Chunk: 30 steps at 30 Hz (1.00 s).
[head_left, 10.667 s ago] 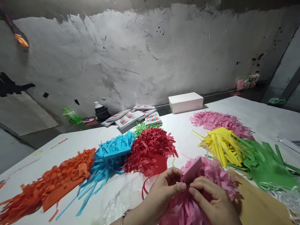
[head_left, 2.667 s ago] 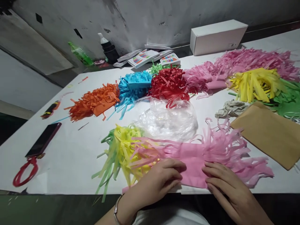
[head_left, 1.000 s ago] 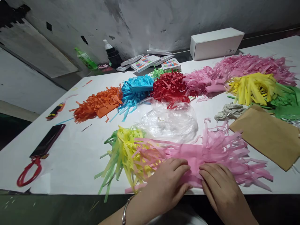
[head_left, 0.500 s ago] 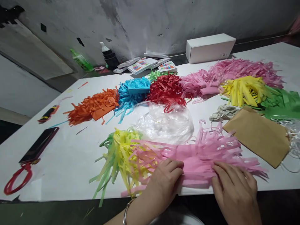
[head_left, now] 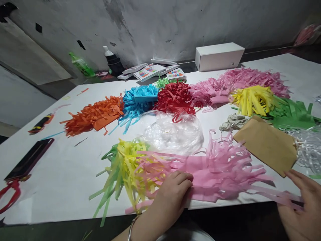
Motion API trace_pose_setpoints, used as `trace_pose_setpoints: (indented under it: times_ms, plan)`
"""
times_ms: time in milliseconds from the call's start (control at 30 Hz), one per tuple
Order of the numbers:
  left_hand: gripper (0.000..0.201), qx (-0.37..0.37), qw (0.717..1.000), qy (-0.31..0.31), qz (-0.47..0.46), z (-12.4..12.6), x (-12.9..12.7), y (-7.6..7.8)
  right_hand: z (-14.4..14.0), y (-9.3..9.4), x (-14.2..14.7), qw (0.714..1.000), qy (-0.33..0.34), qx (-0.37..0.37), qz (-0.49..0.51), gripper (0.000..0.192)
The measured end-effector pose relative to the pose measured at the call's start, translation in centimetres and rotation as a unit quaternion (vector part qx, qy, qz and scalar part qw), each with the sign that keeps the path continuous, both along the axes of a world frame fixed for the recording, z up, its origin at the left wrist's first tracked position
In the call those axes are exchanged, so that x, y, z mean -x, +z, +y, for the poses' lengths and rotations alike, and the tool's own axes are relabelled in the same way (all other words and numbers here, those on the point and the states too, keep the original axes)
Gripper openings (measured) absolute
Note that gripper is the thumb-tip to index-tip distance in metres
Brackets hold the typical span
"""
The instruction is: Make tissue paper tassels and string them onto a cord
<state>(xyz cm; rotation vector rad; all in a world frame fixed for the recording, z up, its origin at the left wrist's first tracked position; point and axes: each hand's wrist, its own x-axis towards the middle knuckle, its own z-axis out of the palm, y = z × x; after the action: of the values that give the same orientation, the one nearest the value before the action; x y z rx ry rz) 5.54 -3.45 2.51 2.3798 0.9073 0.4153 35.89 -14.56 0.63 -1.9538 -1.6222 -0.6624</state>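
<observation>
A pink tissue-paper tassel (head_left: 200, 170), cut into fringe at both ends, lies spread at the table's near edge. My left hand (head_left: 173, 192) presses on its uncut middle band with fingers curled together; the fingertips are partly hidden. Off its right end, my right hand (head_left: 303, 201) has a few long pink strips (head_left: 283, 195) running between thumb and fingers, drawn out from the fringe. Under the tassel's left end lie a yellow tassel (head_left: 125, 167) and a pale green tassel (head_left: 105, 197).
Behind lie orange (head_left: 95, 113), blue (head_left: 140, 97) and red fringe bundles (head_left: 175, 97), plus a clear plastic bag (head_left: 173, 134). A brown envelope (head_left: 268, 144) and white string (head_left: 311, 150) are at right. A phone (head_left: 30, 159) lies left; a white box (head_left: 219, 57) stands at the wall.
My right hand has moved right from the tassel's middle to beyond its fringe, with strips now between its fingers. My left hand stays on the band. The view has shifted slightly.
</observation>
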Motion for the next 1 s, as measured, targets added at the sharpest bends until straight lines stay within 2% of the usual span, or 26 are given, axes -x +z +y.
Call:
trace_pose_setpoints:
  times_ms: [33, 67, 133, 200, 233, 300, 333, 367, 433, 467, 500, 533, 600, 633, 700, 833, 900, 1000]
  plan:
    - [0.024, -0.002, 1.000, 0.000, 0.007, 0.0, -0.1, 0.0, 0.3, 0.8, 1.4, 0.999, 0.023, 0.013, 0.027, 0.047]
    - [0.025, -0.005, 1.000, 0.000, 0.016, 0.1, -0.3, 0.1, 0.9, 1.5, 3.2, 0.995, 0.077, 0.032, 0.062, 0.048]
    - [0.029, -0.008, 0.999, 0.000, 0.036, 0.2, -0.5, 0.2, 2.2, 2.6, 6.7, 0.961, 0.262, 0.077, 0.042, 0.045]
    - [0.032, -0.007, 0.999, 0.000, 0.052, 0.2, -0.6, 0.2, 3.4, 2.7, 8.4, 0.943, 0.312, 0.114, 0.022, 0.041]
    - [0.034, -0.006, 0.998, 0.000, 0.056, 0.2, -0.6, 0.2, 3.9, 2.4, 8.3, 0.941, 0.314, 0.128, 0.012, 0.038]
    - [0.035, -0.005, 0.999, -0.001, 0.053, 0.3, -0.5, 0.1, 4.2, 1.4, 6.6, 0.957, 0.262, 0.125, -0.007, 0.032]
    - [0.034, -0.006, 0.999, -0.001, 0.046, 0.3, -0.4, 0.0, 4.1, 1.0, 5.3, 0.972, 0.207, 0.105, -0.023, 0.028]
    - [0.032, -0.006, 0.999, -0.002, 0.038, 0.3, -0.3, -0.1, 3.8, 0.8, 4.0, 0.989, 0.123, 0.081, -0.032, 0.028]
    - [0.033, -0.008, 1.000, 0.000, 0.025, 0.3, -0.2, -0.3, 2.9, 1.2, 2.4, 0.998, -0.025, 0.037, -0.032, 0.032]
    - [0.034, -0.007, 1.000, 0.001, 0.025, 0.4, -0.2, -0.4, 2.5, 1.7, 2.4, 0.998, -0.066, 0.015, -0.018, 0.035]
    - [0.037, -0.005, 1.000, 0.001, 0.028, 0.4, -0.3, -0.5, 2.1, 2.2, 2.9, 0.998, -0.068, -0.003, -0.002, 0.037]
    - [0.039, -0.003, 0.999, 0.002, 0.034, 0.5, -0.3, -0.5, 2.0, 2.8, 3.8, 0.999, -0.033, -0.020, 0.018, 0.040]
    - [0.039, 0.002, 0.999, 0.000, 0.046, 0.7, -0.5, -0.6, 2.3, 3.4, 6.5, 0.992, 0.115, -0.003, 0.047, 0.040]
    - [0.038, 0.003, 0.999, -0.001, 0.049, 0.8, -0.6, -0.6, 2.7, 3.4, 7.9, 0.975, 0.218, 0.033, 0.034, 0.039]
    - [0.035, 0.005, 0.999, -0.007, 0.049, 1.1, -0.5, -0.6, 4.0, 2.6, 9.9, 0.949, 0.308, 0.050, 0.029, 0.039]
    - [0.039, 0.031, 0.999, -0.016, 0.018, 1.5, 0.2, -0.4, 6.0, -0.1, 10.4, 0.926, 0.346, 0.069, 0.131, 0.032]
    - [0.034, 0.052, 0.999, 0.002, 0.012, 1.8, 0.4, -0.1, 6.4, -1.0, 9.8, 0.922, 0.334, 0.088, 0.174, 0.025]
    - [0.021, 0.080, 0.994, 0.045, 0.057, 2.6, -0.2, 0.6, 6.8, -1.7, 9.3, 0.938, 0.275, 0.104, 0.183, 0.023]
